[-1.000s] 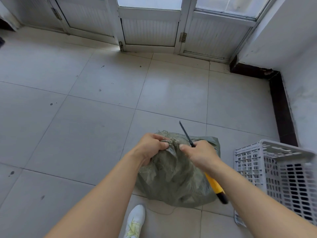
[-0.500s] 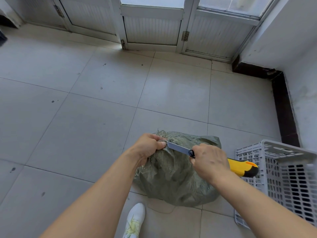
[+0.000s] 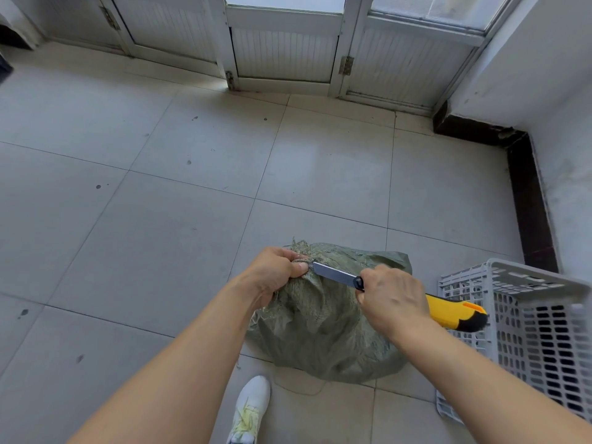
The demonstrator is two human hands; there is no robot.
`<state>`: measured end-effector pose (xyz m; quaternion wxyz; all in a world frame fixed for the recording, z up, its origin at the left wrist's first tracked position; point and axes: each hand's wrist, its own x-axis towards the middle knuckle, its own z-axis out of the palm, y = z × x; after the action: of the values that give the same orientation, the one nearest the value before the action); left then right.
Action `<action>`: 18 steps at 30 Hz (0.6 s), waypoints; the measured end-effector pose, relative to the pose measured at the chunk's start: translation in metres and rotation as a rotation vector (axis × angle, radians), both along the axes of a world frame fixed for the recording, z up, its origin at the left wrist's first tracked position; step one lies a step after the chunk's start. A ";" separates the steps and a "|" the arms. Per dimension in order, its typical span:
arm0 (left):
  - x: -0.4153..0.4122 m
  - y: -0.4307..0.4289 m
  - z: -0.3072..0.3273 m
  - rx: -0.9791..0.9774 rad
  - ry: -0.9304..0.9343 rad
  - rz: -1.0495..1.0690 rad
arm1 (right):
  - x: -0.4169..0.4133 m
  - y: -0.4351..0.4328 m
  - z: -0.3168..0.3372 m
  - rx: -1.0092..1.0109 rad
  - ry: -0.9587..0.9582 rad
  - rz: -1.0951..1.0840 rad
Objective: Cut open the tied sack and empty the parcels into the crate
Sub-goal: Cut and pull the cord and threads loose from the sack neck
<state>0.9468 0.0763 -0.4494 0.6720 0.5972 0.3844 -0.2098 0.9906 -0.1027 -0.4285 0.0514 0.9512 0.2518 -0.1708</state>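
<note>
Left hand (image 3: 272, 272): its fingers (image 3: 290, 256) are curled tight around the bunched neck at the top of the sack (image 3: 323, 331)
Right hand (image 3: 392, 299): its fingers are wrapped around the yellow knife (image 3: 455, 312), above the sack's right side
Blade (image 3: 333, 274): the tip meets the sack's neck, just beside the left thumb
Sack: grey-green, on the tiled floor (image 3: 160, 235), mouth bunched closed
Crate (image 3: 512, 283): white, just right of the sack
Shoe (image 3: 251, 405): white, near the sack's front edge
</note>
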 end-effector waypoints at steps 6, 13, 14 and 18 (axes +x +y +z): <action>-0.001 -0.003 0.000 0.016 -0.002 -0.011 | 0.000 0.001 -0.003 0.001 -0.019 -0.010; -0.005 -0.011 -0.002 -0.034 0.015 -0.015 | -0.004 0.006 -0.004 -0.037 -0.035 -0.051; -0.006 -0.012 -0.002 -0.050 0.025 -0.011 | -0.004 0.008 -0.003 -0.032 0.017 -0.109; -0.005 -0.015 0.001 -0.069 0.031 0.034 | -0.002 0.018 0.002 0.143 0.395 -0.560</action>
<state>0.9419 0.0611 -0.4486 0.6896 0.5637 0.3974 -0.2209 0.9884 -0.0847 -0.4267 -0.1140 0.9332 -0.0024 -0.3408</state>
